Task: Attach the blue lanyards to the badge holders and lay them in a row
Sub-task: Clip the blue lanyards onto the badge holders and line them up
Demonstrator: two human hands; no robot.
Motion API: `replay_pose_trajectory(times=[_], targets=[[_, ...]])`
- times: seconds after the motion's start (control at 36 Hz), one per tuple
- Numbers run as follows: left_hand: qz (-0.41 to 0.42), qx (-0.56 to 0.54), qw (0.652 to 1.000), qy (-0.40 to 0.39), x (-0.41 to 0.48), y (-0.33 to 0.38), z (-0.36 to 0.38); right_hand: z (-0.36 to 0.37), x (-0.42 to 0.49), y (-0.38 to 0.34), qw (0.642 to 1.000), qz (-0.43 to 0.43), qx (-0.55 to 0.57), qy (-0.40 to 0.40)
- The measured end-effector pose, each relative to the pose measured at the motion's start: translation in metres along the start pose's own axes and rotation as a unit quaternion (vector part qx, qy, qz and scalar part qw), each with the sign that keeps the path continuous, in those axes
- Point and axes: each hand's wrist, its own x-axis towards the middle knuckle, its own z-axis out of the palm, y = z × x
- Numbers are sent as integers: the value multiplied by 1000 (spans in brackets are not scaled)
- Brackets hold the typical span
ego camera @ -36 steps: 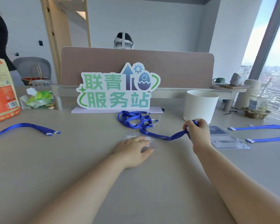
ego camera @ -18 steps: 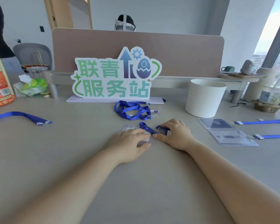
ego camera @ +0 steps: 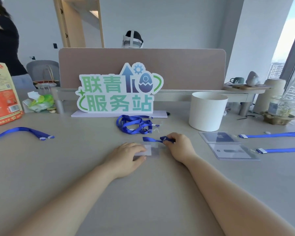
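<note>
Left hand [ego camera: 126, 155]: palm down, fingers straight, pressing the holder [ego camera: 152, 150] flat on the desk [ego camera: 66, 159]; forearm enters from 7 o'clock.
Right hand [ego camera: 179, 145]: at 2 o'clock of the holder, fingers curled, pinching the lanyard [ego camera: 151, 139]; forearm enters from 5 o'clock.
Holder: clear flat sleeve at mid-desk, its left part under the fingers.
Lanyard: blue strap, a short length running toward 9 o'clock from the pinch, along the holder's far edge; whether it is clipped on, cannot tell.
Pile [ego camera: 134, 125]: loose blue lanyards at 12 o'clock of the holder.
Done holders [ego camera: 232, 145]: two at 3 o'clock, each with a blue strap trailing right.
</note>
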Motion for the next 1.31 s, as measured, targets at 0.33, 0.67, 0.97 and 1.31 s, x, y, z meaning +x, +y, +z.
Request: replay_pose_trajectory(times=[0.33,0.67,0.97,1.31], targets=[[-11,-1,1000,16,57,63,33,-50,29,31,994,-13,84,70],[-20,-35,999,5,70,42,44,-122,105,40,978,-57,78,187],[-23,-40,999,10,70,40,46,-150,156,30,935,-55,-255,242],[-29,-44,999,7,67,42,44,-133,139,12,952,-71,-252,161]])
